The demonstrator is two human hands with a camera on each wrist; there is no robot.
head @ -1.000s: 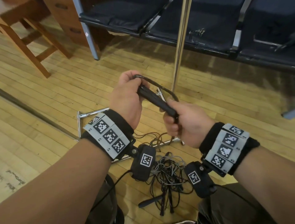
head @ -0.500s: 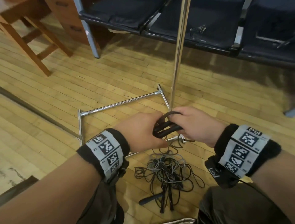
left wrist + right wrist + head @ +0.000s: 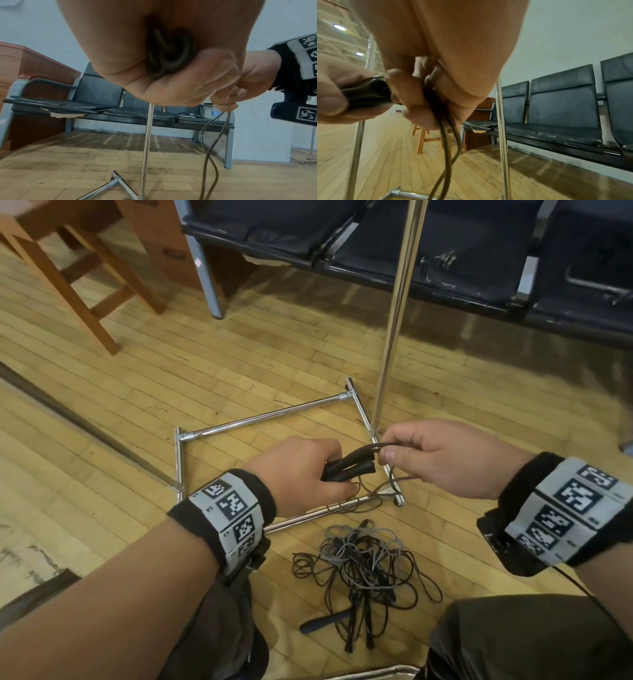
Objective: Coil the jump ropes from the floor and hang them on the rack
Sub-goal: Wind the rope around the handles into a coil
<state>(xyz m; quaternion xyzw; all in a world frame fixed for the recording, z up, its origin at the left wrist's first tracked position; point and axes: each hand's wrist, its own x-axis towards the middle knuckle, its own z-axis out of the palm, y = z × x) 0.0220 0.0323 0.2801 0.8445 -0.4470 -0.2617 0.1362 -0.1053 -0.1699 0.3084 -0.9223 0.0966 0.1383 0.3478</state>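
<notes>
Left hand [image 3: 301, 470] is clenching two black handles [image 3: 349, 465]; right hand [image 3: 442, 457] is pinching that jump rope's cord [image 3: 385, 445] between thumb and fingers. Both are hovering above the rack [image 3: 260, 419] base, its pole [image 3: 394, 313] rising just behind. A tangled rope pile [image 3: 363, 563] is lying on the floor [image 3: 102, 405] nearer. One stool [image 3: 68, 268] and one bench [image 3: 479, 251] are standing beyond.

Left hand [image 3: 154, 54] gripping dark coiled rope [image 3: 171, 54], right hand [image 3: 240, 83] pinching two hanging strands, chrome rack pole [image 3: 145, 148], dark bench seats [image 3: 102, 92], wooden floor [image 3: 68, 169]
</notes>
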